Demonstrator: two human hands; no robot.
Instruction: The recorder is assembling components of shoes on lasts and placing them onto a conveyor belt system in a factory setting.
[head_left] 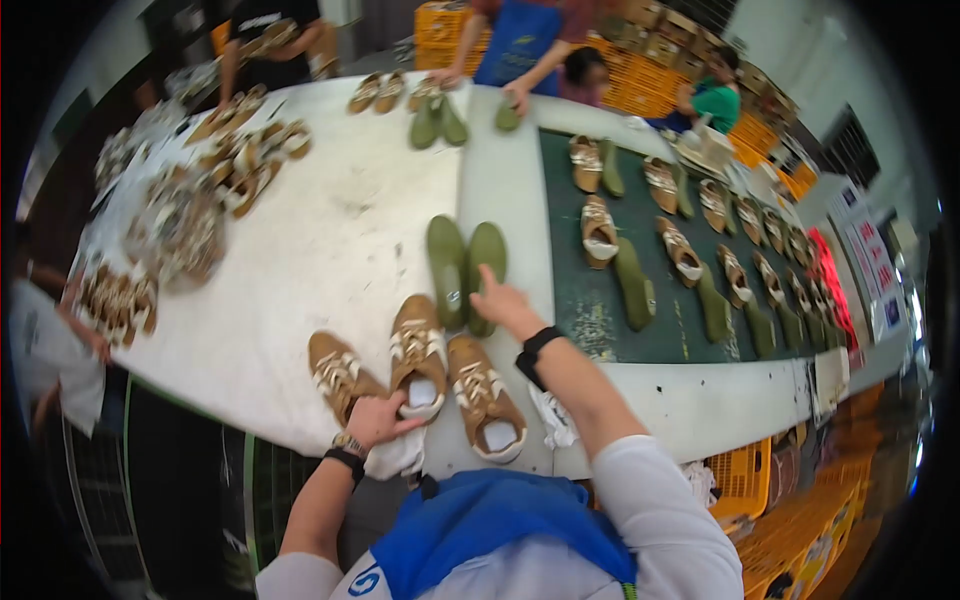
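Three brown sneakers with white stripes lie in front of me on the white table: a left one [338, 368], a middle one [418, 345] and a right one [480, 390]. My left hand [378, 420] is closed at the heels of the left and middle sneakers, its thumb against the middle one's heel; its other fingers are partly hidden. Beyond the toes, two green insoles lie side by side, one left [447, 265] and one right [486, 250]. My right hand [507, 302] has its index finger stretched onto the right insole, holding nothing.
On the right, a dark green belt [620, 345] carries rows of sneakers and green insoles. Plastic-wrapped shoes [180, 225] are heaped at the left. Across the table, a person in a blue apron [520, 50] touches a green insole [507, 115]. Orange crates [740, 480] stand low right.
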